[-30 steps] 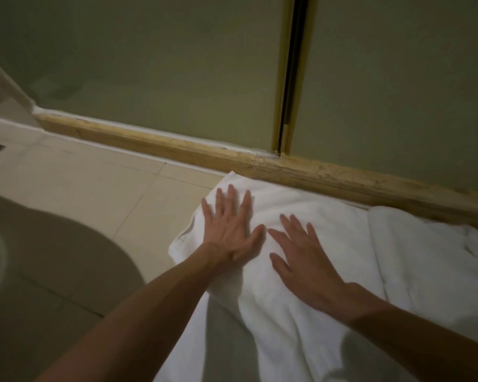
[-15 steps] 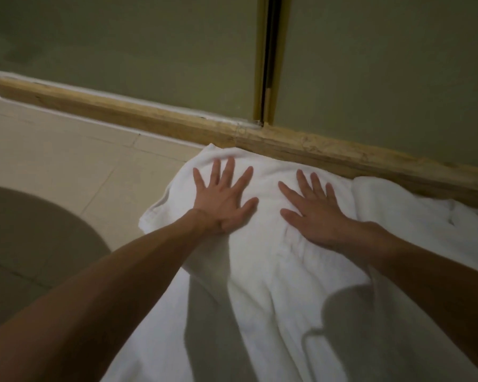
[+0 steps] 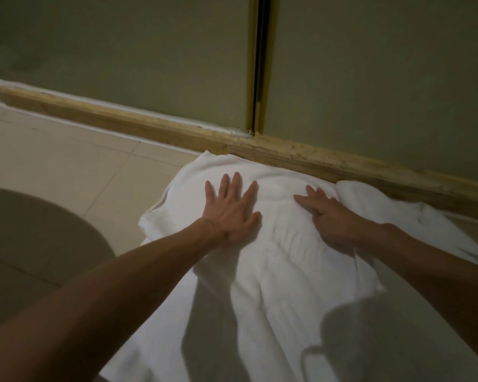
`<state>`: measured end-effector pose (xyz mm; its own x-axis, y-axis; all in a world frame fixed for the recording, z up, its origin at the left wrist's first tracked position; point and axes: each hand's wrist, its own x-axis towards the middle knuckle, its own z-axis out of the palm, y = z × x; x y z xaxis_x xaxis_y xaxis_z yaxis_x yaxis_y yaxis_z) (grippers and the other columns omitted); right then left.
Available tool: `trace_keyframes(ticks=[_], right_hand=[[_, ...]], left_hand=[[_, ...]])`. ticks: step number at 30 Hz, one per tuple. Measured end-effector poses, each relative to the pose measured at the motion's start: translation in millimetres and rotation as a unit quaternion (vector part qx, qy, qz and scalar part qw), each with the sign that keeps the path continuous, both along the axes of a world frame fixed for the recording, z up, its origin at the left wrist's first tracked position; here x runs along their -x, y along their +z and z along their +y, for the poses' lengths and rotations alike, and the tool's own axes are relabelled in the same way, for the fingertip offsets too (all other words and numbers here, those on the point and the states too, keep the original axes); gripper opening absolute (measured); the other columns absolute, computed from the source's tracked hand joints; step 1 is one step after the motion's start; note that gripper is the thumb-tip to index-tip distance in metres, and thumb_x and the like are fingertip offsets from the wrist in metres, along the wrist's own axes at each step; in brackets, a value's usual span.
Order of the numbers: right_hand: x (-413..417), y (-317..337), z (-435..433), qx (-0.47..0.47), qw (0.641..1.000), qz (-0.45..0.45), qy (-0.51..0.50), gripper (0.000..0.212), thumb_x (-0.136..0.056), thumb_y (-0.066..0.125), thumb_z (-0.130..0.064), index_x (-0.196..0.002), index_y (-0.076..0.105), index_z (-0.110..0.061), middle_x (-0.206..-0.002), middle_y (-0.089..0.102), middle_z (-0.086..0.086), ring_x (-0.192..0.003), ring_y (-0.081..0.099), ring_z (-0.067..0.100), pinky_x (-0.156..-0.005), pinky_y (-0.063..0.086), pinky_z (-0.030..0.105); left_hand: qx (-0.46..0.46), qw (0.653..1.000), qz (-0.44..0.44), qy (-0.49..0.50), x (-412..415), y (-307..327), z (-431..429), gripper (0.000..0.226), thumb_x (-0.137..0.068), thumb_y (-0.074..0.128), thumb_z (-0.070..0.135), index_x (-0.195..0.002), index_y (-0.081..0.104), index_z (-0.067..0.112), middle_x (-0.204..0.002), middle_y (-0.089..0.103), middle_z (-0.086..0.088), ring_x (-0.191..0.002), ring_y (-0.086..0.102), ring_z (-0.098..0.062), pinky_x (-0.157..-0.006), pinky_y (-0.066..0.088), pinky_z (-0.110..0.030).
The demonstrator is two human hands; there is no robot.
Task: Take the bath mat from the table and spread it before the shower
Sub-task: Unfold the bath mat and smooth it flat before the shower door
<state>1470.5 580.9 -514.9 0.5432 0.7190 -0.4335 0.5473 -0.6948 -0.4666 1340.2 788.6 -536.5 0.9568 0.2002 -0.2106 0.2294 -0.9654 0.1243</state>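
Observation:
A white bath mat [image 3: 282, 271] lies on the tiled floor, its far edge against the wooden sill [image 3: 301, 154] of the frosted shower doors [image 3: 149, 56]. The cloth is wrinkled down its middle and bunched in a fold at the right. My left hand [image 3: 232, 208] lies flat on the mat near its far left corner, fingers spread and straight. My right hand [image 3: 329, 216] presses on the mat a little to the right, fingers straight and pointing left. Both forearms reach in from the near edge of the view.
Beige floor tiles [image 3: 66, 166] stretch to the left of the mat. A dark rounded shadow [image 3: 33, 244] covers the near-left floor. The two shower door panels meet at a dark vertical gap [image 3: 258, 64] just behind the mat.
The view has drifted slightly. My right hand has turned so its fingers point left and slid toward the mat's far edge. My left hand stays flat on the mat.

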Motion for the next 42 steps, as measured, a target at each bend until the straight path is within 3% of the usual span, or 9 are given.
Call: trace_keyframes(ticks=[9,16,19,21,24,30,35,37,42], right_hand=[[0,16,-62,0.187,0.979,-0.065,0.050,0.063,-0.099,0.034,-0.017,-0.151,0.000,-0.029,-0.159,-0.010,0.004,-0.146,-0.010,0.024,-0.115,-0.008,0.039],[64,28,-83,0.153,0.958,-0.202,0.133,0.056,-0.101,0.025,-0.038,-0.151,0.010,-0.019,-0.159,0.003,0.013,-0.146,0.000,0.027,-0.116,-0.002,0.038],[91,36,-73,0.135,0.954,-0.202,0.173,0.058,-0.101,0.024,-0.042,-0.151,0.008,-0.019,-0.159,-0.001,0.014,-0.146,-0.003,0.027,-0.117,-0.004,0.037],[112,39,-69,0.123,0.954,-0.190,0.198,0.060,-0.100,0.022,-0.045,-0.151,0.006,-0.019,-0.159,-0.005,0.014,-0.146,-0.007,0.026,-0.117,-0.006,0.037],[146,36,-71,0.123,0.946,-0.174,0.243,0.063,-0.098,0.020,-0.051,-0.151,0.001,-0.021,-0.158,-0.012,0.014,-0.146,-0.012,0.026,-0.116,-0.010,0.037],[183,21,-95,0.172,0.912,-0.180,0.326,0.070,-0.095,0.016,-0.059,-0.151,-0.007,-0.023,-0.156,-0.019,0.015,-0.144,-0.018,0.031,-0.114,-0.015,0.044],[144,24,-100,0.208,0.903,-0.255,0.276,0.066,-0.096,0.015,-0.057,-0.151,-0.004,-0.025,-0.157,-0.014,0.018,-0.144,-0.014,0.034,-0.113,-0.013,0.047],[118,28,-99,0.238,0.902,-0.269,0.241,0.064,-0.097,0.014,-0.056,-0.151,-0.001,-0.026,-0.157,-0.012,0.019,-0.144,-0.013,0.036,-0.114,-0.011,0.049],[83,27,-103,0.309,0.907,-0.204,0.202,0.065,-0.095,0.013,-0.060,-0.149,-0.008,-0.032,-0.159,-0.004,0.017,-0.144,0.006,0.036,-0.116,0.003,0.047]], left_hand=[[-0.003,0.999,0.012,-0.036,46,4,-47,0.072,-0.089,0.014,0.063,-0.149,-0.009,0.029,-0.158,-0.016,-0.014,-0.143,-0.021,-0.035,-0.111,-0.011,-0.061],[-0.043,0.999,0.006,0.008,99,5,-86,0.074,-0.085,0.001,0.060,-0.151,-0.005,0.027,-0.159,-0.012,-0.015,-0.143,-0.019,-0.036,-0.104,-0.023,-0.059],[-0.056,0.998,-0.036,0.014,133,6,-97,0.069,-0.090,0.007,0.057,-0.151,-0.006,0.026,-0.159,-0.013,-0.014,-0.142,-0.025,-0.032,-0.103,-0.027,-0.057],[-0.031,0.997,-0.054,0.039,157,5,-99,0.069,-0.092,0.009,0.058,-0.150,-0.013,0.028,-0.156,-0.025,-0.011,-0.140,-0.029,-0.030,-0.103,-0.025,-0.059],[0.012,0.995,-0.026,0.099,186,3,-93,0.072,-0.089,0.007,0.063,-0.144,-0.029,0.033,-0.149,-0.041,-0.007,-0.137,-0.035,-0.029,-0.103,-0.021,-0.063],[0.029,0.988,0.037,0.145,208,-3,-75,0.074,-0.088,0.005,0.068,-0.141,-0.033,0.035,-0.151,-0.038,-0.011,-0.138,-0.033,-0.034,-0.105,-0.016,-0.069],[0.011,0.988,0.035,0.152,205,2,-87,0.074,-0.089,0.003,0.062,-0.142,-0.034,0.025,-0.152,-0.033,-0.017,-0.137,-0.034,-0.035,-0.106,-0.016,-0.066],[0.027,0.991,0.027,0.129,202,3,-106,0.075,-0.087,-0.001,0.063,-0.137,-0.039,0.023,-0.151,-0.033,-0.018,-0.133,-0.039,-0.034,-0.105,-0.022,-0.063],[0.085,0.986,0.073,0.125,193,-8,-159,0.084,-0.075,-0.010,0.079,-0.134,-0.043,0.029,-0.140,-0.051,-0.010,-0.128,-0.047,-0.031,-0.097,-0.031,-0.063]])
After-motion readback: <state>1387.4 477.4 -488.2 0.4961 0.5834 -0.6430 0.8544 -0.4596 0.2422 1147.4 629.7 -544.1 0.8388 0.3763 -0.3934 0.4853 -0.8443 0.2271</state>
